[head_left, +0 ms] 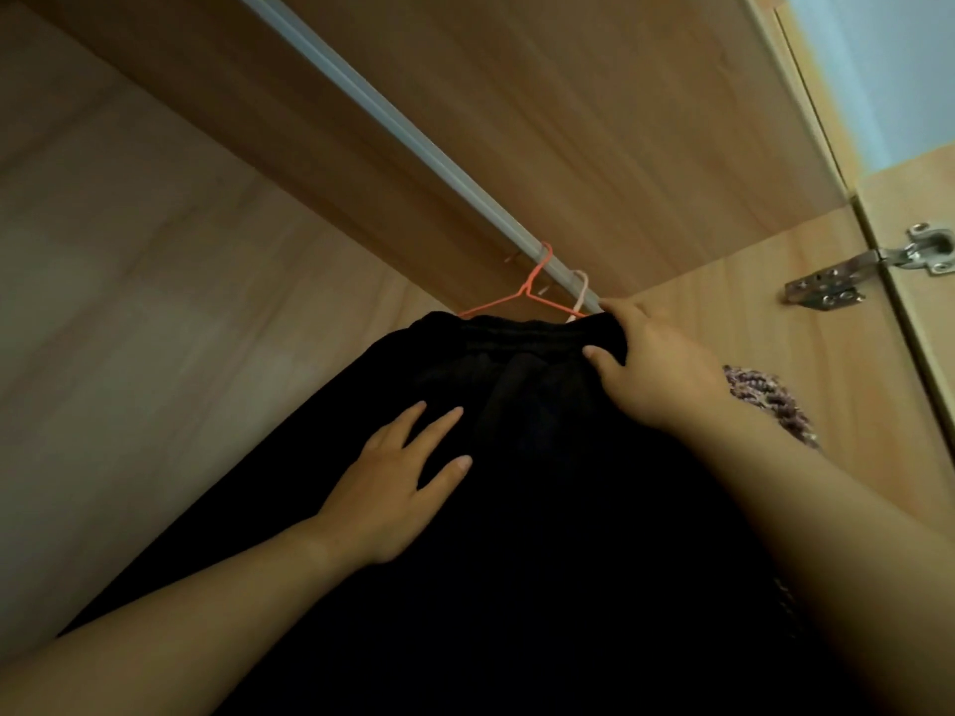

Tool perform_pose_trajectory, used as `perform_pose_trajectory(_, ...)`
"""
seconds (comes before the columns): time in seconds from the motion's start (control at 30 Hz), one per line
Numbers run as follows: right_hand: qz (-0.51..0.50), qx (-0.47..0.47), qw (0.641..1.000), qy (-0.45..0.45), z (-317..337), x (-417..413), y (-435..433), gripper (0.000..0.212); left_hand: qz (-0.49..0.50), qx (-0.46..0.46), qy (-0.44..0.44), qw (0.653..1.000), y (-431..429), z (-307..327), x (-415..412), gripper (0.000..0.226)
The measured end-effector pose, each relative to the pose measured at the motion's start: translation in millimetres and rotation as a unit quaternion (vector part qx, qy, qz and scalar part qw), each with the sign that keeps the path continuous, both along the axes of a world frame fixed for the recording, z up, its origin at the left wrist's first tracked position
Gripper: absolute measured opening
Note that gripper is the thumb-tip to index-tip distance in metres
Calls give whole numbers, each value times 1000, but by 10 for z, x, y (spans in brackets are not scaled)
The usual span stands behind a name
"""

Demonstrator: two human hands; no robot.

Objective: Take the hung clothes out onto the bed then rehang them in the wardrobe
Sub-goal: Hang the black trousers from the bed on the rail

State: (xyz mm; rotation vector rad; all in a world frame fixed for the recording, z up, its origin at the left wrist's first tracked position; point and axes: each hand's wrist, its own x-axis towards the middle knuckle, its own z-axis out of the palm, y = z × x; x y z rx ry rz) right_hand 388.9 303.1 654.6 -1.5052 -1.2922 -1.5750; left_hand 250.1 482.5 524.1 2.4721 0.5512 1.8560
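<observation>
The black garment hangs on an orange hanger from the wardrobe rail, your right grip clamped on its waistband, your left grip resting flat, fingers apart, on its cloth.

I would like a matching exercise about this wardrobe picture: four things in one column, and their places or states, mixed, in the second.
1 left hand
2 right hand
3 orange hanger
4 metal hinge

a hooked over the rail
b flat on the black garment
c screwed to the wardrobe wall
d grips the garment's waistband

Pairs: 1b, 2d, 3a, 4c
</observation>
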Motion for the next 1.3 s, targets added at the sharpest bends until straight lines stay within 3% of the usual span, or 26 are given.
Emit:
perform_pose_trajectory(0.13, 4, 59, 997, 47, -246, 81, -25, 59, 8, -5, -11, 1000, -93, -24, 19, 71)
perform_pose_trajectory(0.4, 112, 28, 982, 151, 34, 96, 34, 37, 51, 10, -1, 999, -215, -5, -180, 60)
perform_pose_trajectory(0.67, 190, -1, 977, 96, 28, -11, -79, 36, 95, 2, 29, 995, -329, -158, -418, 63)
perform_pose_trajectory(0.93, 356, 20, 928, 106, 40, -380, 7, 34, 126, 3, 18, 992, -428, -245, -674, 66)
perform_pose_trajectory(1.3, 468, 20, 872, 141, 119, -1394, 44, 31, 158, 13, -12, 987, -585, -136, -1749, 73)
